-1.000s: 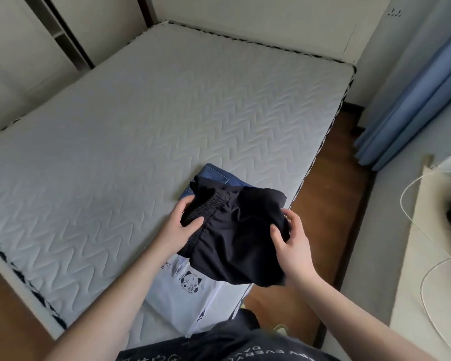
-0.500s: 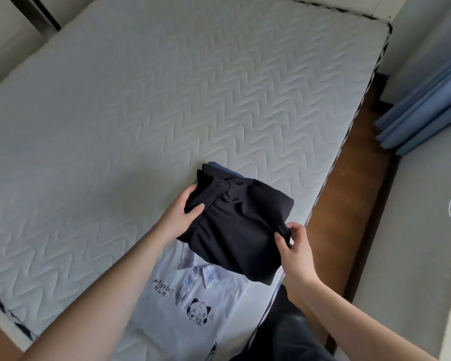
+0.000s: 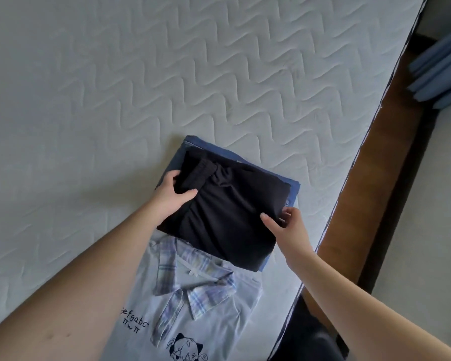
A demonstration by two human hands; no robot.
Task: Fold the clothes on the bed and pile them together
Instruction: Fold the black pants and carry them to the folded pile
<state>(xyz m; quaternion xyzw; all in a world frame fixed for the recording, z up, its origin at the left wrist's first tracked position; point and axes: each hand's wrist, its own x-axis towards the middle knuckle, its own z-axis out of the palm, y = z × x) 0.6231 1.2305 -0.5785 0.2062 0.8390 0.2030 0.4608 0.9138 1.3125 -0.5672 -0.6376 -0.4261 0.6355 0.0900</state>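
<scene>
We held the folded black shorts [image 3: 227,214] atop the folded blue jeans [image 3: 190,147] near the mattress [image 3: 115,87] edge. Our left hand [image 3: 171,195] gripped the waistband side, thumb on top; our right hand [image 3: 289,227] pinched the opposite edge. A pale collared shirt [image 3: 193,295] lay beside.

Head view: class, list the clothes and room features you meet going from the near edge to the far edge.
Light shirt with plaid collar → black folded garment → blue folded garment → bare quilted mattress.
</scene>
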